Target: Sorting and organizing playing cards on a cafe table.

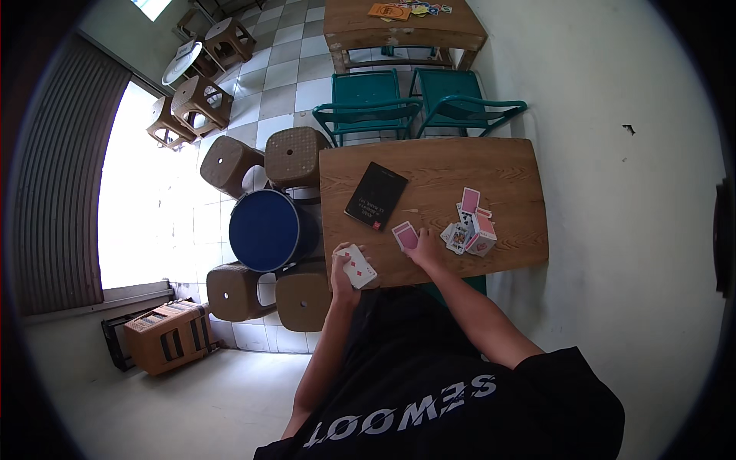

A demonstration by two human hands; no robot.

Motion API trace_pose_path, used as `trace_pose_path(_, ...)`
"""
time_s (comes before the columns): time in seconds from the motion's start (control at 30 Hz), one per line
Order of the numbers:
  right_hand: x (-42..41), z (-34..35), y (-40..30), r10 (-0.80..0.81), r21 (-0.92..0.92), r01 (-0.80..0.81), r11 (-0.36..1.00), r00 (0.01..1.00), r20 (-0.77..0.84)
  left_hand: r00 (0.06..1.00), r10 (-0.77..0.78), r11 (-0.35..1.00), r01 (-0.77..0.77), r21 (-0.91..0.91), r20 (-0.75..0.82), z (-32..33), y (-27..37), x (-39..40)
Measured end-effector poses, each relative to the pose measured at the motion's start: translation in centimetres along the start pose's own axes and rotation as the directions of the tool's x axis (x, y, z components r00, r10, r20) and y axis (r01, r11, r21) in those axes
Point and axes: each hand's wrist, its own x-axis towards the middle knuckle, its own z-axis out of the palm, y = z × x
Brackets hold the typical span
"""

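My left hand (342,275) holds a stack of playing cards (359,269) face up over the near left corner of the wooden table (437,164); a diamond card is on top. My right hand (424,246) is at a few playing cards (406,235) with red-pink backs, its fingers on their right edge. Whether these are lifted off the tabletop, I cannot tell. To the right, loose cards (457,237), some face up and one face down, lie around a red and white card box (482,233). A black book (376,195) lies left of centre, beyond my hands.
Two green metal chairs (368,92) stand beyond the table. At its left are a blue-topped drum (264,230) and several brown plastic stools (296,150). A white wall (621,230) runs along the right. Another wooden table (402,35) bearing colourful cards stands farther off.
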Motion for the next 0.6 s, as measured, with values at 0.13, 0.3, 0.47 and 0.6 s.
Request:
trace_pose_path(0.13, -0.1, 0.9, 0.3, 0.041, -0.062, -0.039, 0.997, 0.999, 0.023, 1.000, -0.027, 1.000, 0.027, -0.003, 0.005, 0.7, -0.1, -0.6)
trace_pose_path(0.3, 1.2, 1.9, 3.8, 0.036, -0.003, -0.036, 0.999, 0.995, 0.091, 0.998, -0.060, 0.998, 0.060, 0.002, 0.015, 1.1, -0.4, -0.8)
trace_pose_path(0.47, -0.5, 1.7, 3.1, 0.055, 0.078, -0.055, 0.995, 0.998, 0.001, 0.999, -0.053, 0.999, 0.053, 0.006, -0.001, 0.5, -0.2, -0.9)
trace_pose_path(0.6, -0.4, 1.9, 3.1, 0.119, 0.029, -0.120, 0.992, 0.993, 0.015, 0.998, -0.055, 0.998, 0.055, 0.004, 0.031, 0.6, -0.5, -0.5)
